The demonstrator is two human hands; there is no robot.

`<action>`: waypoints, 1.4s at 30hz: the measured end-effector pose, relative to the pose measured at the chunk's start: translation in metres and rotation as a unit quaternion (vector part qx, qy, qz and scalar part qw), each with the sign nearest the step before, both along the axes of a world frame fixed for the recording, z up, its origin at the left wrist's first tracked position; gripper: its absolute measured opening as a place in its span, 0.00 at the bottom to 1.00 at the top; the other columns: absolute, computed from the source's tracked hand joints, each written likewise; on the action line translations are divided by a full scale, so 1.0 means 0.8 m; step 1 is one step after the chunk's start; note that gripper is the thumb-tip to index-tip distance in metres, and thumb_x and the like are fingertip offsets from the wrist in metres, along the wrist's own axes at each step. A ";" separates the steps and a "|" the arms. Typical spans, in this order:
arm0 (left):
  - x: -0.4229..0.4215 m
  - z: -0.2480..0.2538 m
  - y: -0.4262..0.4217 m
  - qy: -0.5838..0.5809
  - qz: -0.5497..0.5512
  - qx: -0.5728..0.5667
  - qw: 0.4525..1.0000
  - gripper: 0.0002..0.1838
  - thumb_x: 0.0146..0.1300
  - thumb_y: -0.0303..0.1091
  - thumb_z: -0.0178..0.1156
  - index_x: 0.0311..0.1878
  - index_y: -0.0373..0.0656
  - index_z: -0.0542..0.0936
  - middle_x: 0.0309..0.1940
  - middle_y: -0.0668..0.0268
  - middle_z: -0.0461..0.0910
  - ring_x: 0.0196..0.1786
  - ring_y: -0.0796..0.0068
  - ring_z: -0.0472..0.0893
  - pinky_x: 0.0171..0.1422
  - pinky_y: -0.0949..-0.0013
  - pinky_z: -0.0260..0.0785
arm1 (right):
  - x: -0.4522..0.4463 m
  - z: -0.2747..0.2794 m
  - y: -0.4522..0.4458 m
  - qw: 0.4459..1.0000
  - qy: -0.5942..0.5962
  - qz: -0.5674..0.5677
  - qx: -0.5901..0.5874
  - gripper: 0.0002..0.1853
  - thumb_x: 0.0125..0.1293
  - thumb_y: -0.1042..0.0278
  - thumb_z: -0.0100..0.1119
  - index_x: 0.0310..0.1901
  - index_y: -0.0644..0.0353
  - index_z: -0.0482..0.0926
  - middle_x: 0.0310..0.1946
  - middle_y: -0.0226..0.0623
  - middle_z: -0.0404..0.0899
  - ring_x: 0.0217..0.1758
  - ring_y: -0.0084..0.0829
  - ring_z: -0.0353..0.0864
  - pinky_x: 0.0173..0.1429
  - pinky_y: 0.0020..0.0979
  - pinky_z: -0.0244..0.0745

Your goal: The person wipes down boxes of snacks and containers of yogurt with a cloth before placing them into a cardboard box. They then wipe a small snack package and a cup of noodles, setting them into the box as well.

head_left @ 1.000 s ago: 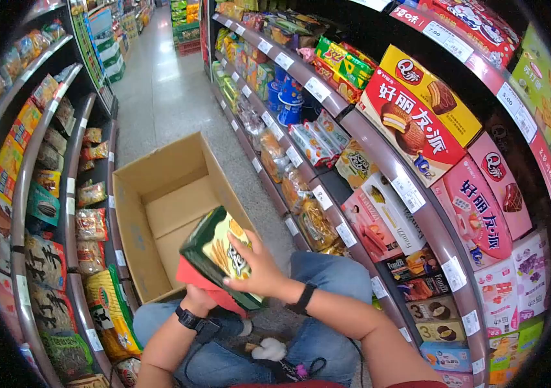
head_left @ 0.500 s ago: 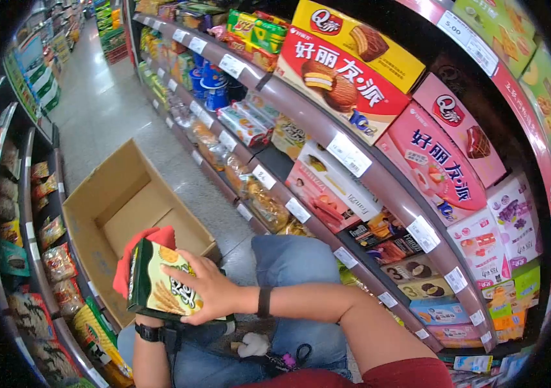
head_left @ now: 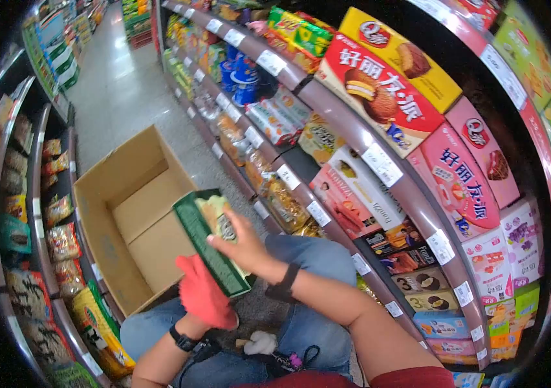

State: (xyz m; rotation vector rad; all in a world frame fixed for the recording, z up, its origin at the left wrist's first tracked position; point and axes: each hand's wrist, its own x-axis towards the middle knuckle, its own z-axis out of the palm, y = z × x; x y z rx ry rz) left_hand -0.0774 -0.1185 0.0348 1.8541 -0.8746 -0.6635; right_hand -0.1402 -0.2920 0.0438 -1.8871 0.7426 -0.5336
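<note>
My right hand (head_left: 244,249), with a black band at the wrist, grips a green and cream packaged food box (head_left: 205,242) by its printed face. The box is tilted, its dark green side turned up toward me, near the right edge of an open cardboard carton (head_left: 110,262). A red cloth (head_left: 201,291) covers my left hand (head_left: 211,310), which wears a black watch. That hand is closed on the cloth, its fingers mostly hidden, just beside the box's lower left side. Bare cardboard shows on the carton's bottom.
Shelves on the right hold a red pie box (head_left: 379,90), a pink pie box (head_left: 453,178) and bagged bread (head_left: 259,171). Snack packets fill the left shelf (head_left: 39,213). The tiled aisle floor (head_left: 110,84) runs ahead. My bent knee (head_left: 314,255) is close to the right shelf.
My right hand has moved the box right and upward, turning its green side into view. My left hand with the red cloth has come out from behind the box. The view has shifted left.
</note>
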 end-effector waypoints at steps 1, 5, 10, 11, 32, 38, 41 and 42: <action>-0.003 0.013 -0.007 0.113 0.005 -0.088 0.990 0.33 0.70 0.43 0.56 0.73 0.41 0.58 0.63 0.56 0.68 0.65 0.61 0.72 0.70 0.58 0.64 | 0.003 -0.011 -0.001 0.998 -0.009 -0.014 -0.055 0.50 0.58 0.39 0.69 0.72 0.68 0.61 0.65 0.64 0.65 0.69 0.61 0.66 0.72 0.48 0.63; 0.026 0.037 -0.023 0.402 0.026 -0.305 0.863 0.30 0.78 0.48 0.46 0.75 0.45 0.56 0.66 0.63 0.66 0.70 0.67 0.68 0.77 0.61 0.58 | -0.002 0.022 0.036 0.962 0.123 0.034 -0.241 0.49 0.60 0.40 0.69 0.76 0.56 0.58 0.67 0.68 0.60 0.66 0.62 0.66 0.70 0.49 0.64; 0.064 -0.028 0.005 0.378 0.193 -0.286 0.859 0.26 0.78 0.50 0.48 0.70 0.44 0.63 0.63 0.63 0.73 0.64 0.67 0.76 0.66 0.61 0.72 | -0.007 0.018 0.044 0.926 0.060 0.146 -0.342 0.46 0.65 0.49 0.66 0.79 0.49 0.52 0.68 0.68 0.59 0.65 0.62 0.68 0.68 0.50 0.66; 0.075 -0.037 0.007 0.398 0.189 -0.288 0.850 0.26 0.78 0.50 0.48 0.70 0.43 0.64 0.63 0.62 0.74 0.63 0.67 0.77 0.64 0.61 0.74 | -0.007 0.022 0.036 0.951 0.021 0.142 -0.273 0.46 0.65 0.50 0.66 0.79 0.53 0.51 0.68 0.67 0.60 0.65 0.61 0.69 0.69 0.50 0.65; 0.015 0.002 -0.002 -0.382 -0.175 -0.003 0.907 0.31 0.64 0.52 0.60 0.67 0.48 0.73 0.68 0.57 0.70 0.75 0.47 0.62 0.77 0.28 0.28 | 0.006 0.006 0.014 0.994 -0.048 -0.002 0.094 0.30 0.71 0.53 0.63 0.65 0.65 0.67 0.54 0.44 0.81 0.55 0.32 0.81 0.60 0.34 0.74; 0.027 -0.014 -0.004 -0.173 -0.134 -0.090 0.971 0.42 0.53 0.49 0.73 0.70 0.43 0.69 0.69 0.55 0.69 0.74 0.47 0.63 0.79 0.46 0.48 | 0.007 0.013 0.026 0.994 0.003 0.036 0.103 0.27 0.72 0.50 0.59 0.62 0.61 0.67 0.50 0.48 0.83 0.53 0.41 0.84 0.56 0.38 0.76; 0.031 -0.011 -0.006 -0.105 -0.132 -0.100 0.981 0.42 0.53 0.45 0.74 0.70 0.42 0.68 0.69 0.54 0.68 0.73 0.48 0.64 0.78 0.51 0.52 | 0.007 0.018 0.028 0.997 -0.019 0.020 0.077 0.27 0.71 0.50 0.60 0.61 0.60 0.66 0.49 0.49 0.83 0.53 0.42 0.85 0.55 0.39 0.77; 0.032 -0.011 -0.007 -0.110 -0.136 -0.093 0.980 0.42 0.53 0.44 0.74 0.69 0.42 0.68 0.69 0.54 0.68 0.73 0.49 0.64 0.78 0.51 0.52 | 0.007 0.015 0.027 0.998 -0.026 0.016 0.059 0.28 0.70 0.51 0.61 0.62 0.60 0.65 0.46 0.49 0.84 0.50 0.44 0.86 0.53 0.40 0.78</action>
